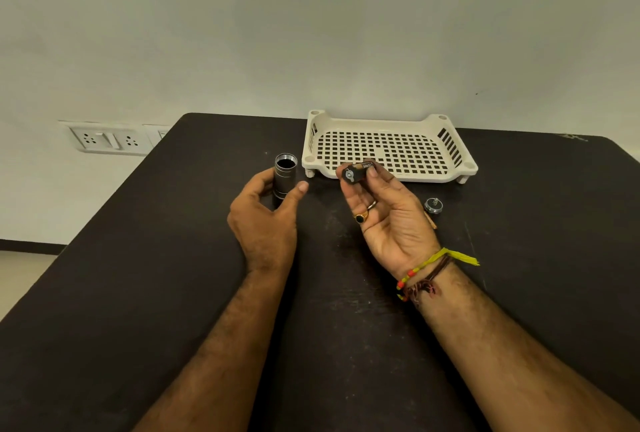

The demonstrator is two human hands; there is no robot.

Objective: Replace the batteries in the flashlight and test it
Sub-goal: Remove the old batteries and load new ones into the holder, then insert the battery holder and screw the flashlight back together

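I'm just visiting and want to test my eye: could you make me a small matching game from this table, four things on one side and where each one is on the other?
Things:
1. flashlight body
2. battery holder
3. end cap
4. white tray

Places:
A. lying on the table to the right of the right hand
B. standing upright with its open end up, held by the left hand
C. at the back of the table, near the wall
D. pinched in the fingers of the raised right hand

Pairs: 1-B, 2-D, 3-A, 4-C
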